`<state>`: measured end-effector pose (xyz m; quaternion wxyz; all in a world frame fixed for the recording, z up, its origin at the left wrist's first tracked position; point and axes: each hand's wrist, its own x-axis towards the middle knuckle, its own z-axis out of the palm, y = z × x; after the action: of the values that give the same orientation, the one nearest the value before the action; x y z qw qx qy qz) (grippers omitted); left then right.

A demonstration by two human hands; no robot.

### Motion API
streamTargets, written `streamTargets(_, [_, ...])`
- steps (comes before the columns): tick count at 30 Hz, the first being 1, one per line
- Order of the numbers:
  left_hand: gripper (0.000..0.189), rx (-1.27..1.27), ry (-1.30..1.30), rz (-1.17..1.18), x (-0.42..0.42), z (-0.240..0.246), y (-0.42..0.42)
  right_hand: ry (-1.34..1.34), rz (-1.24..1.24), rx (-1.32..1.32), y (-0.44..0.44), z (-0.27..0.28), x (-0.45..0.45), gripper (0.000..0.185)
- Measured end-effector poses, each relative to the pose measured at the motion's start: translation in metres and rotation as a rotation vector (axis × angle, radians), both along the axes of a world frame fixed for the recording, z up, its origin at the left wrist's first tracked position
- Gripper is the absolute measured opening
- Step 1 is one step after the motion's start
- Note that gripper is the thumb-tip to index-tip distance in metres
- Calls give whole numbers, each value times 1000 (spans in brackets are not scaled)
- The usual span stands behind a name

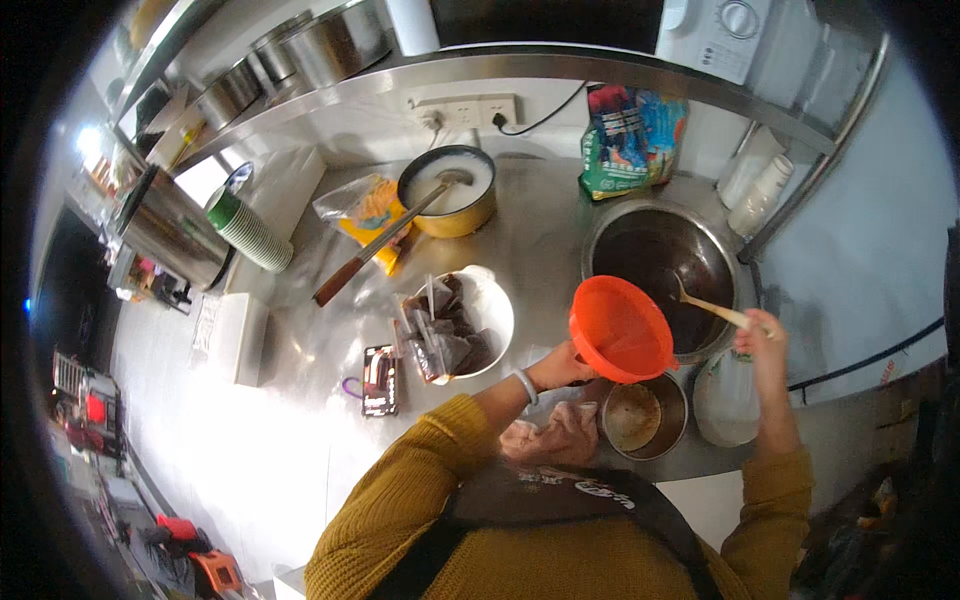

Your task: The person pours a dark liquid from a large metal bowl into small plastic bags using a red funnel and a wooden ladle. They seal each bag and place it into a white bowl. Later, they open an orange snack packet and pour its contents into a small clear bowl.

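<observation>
My left hand (pixel 559 367) grips the near-left side of a red-orange plastic funnel (pixel 622 326), fingers partly hidden beneath it. The funnel's wide mouth faces up and overlaps the near-left rim of a large stainless steel basin (pixel 739 255) in view. Dark brown liquid (pixel 637 240) fills part of that basin. At its right side my right hand (pixel 763 337) holds a spoon (pixel 709 304) by its light handle, the far end dipping into the liquid. A small metal pot (pixel 679 416) with a brown-stained bottom stands below the funnel, close to my body.
Left of the funnel, a white tub (pixel 501 315) holds dark filled plastic bags, beside a phone (pixel 380 381). Farther back, a ladle (pixel 382 238) rests across a yellow pot (pixel 457 222) of whitish contents. A pink cloth (pixel 559 435) lies nearby. A steel shelf (pixel 540 67) overhangs the back.
</observation>
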<state>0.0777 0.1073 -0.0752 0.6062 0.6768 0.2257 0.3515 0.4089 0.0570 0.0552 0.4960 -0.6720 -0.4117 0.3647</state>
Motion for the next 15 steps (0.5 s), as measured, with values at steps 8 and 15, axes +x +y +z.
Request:
streamTargets(8, [45, -214, -25, -2, 4, 2, -4, 128, -154, 142, -26, 70, 40, 34])
streamTargets(15, [44, -142, -51, -1, 19, 6, 2, 125, -68, 286, -80, 117, 37, 32])
